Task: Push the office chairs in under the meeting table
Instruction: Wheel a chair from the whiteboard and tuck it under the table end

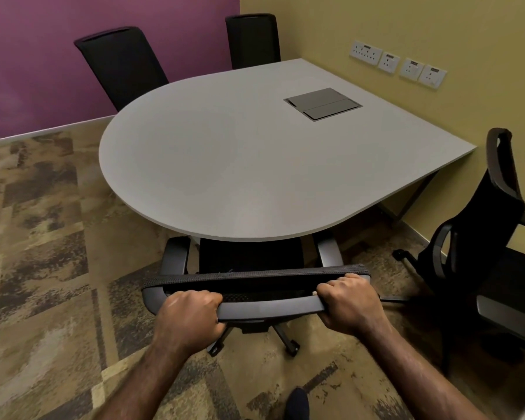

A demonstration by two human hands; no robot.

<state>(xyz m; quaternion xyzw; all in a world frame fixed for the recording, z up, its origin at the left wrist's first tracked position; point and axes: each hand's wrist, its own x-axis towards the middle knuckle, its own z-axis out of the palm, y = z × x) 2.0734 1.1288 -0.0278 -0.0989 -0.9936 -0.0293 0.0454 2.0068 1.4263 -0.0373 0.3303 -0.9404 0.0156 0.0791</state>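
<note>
While I stand at the rounded end of the grey counter [225, 165], its straight end sits against the yellow wall [437, 31], and a purple wall [73, 56] closes the far left side. Patterned brown carpet [43, 268] covers the floor around it.

Four black office chairs are in view. Well out to my right, the side chair [485, 237] stands turned away from the counter, its seat wholly clear of the top. Across from me, the far left chair [122, 65] and the far right chair [252, 40] show only their backrests above the counter's edge. Directly in front of me, the near chair [252, 259] has the front of its seat and armrests tucked beneath the curved edge, while its backrest and wheeled base remain on my side.

A grey hatch [322, 104] is set flush into the counter top toward the wall, and a row of white sockets [397, 65] runs along the yellow wall above it.

My hands are both on the near chair's top rail: the left hand [191, 313] has its fingers curled over the rail's left part, and the right hand [349, 301] grips the right part the same way. The toe of my dark shoe [297, 401] shows on the carpet below.
</note>
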